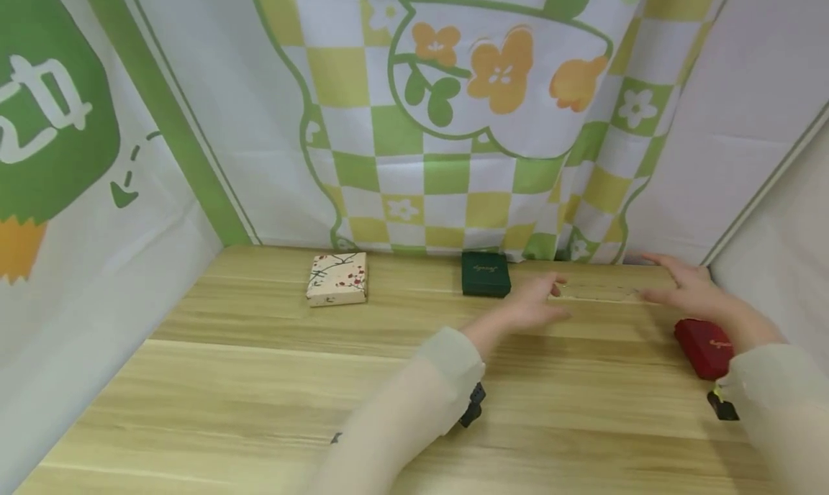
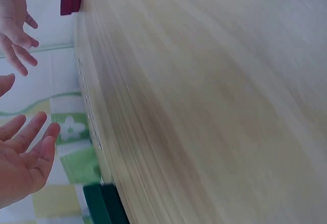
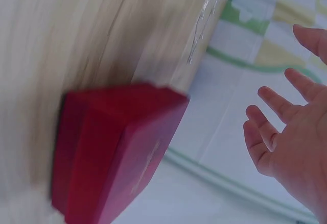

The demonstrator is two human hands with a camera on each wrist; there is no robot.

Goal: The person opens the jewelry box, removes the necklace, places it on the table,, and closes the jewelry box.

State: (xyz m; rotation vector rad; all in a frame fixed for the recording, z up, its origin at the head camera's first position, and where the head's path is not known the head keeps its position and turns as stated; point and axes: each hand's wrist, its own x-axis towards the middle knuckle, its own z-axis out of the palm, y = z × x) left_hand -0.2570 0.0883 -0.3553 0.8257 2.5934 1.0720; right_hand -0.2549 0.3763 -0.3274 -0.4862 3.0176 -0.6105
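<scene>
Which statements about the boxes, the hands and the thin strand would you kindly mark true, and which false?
1. In the head view, the green box sits between the patterned box and the thin strand. True.
2. Neither the left hand nor the right hand holds anything. True.
3. The red box rests on the table. True.
4. The thin strand hangs from the right hand. False: it lies on the table.
5. The red box is the head view's leftmost box. False: the patterned box is.
</scene>
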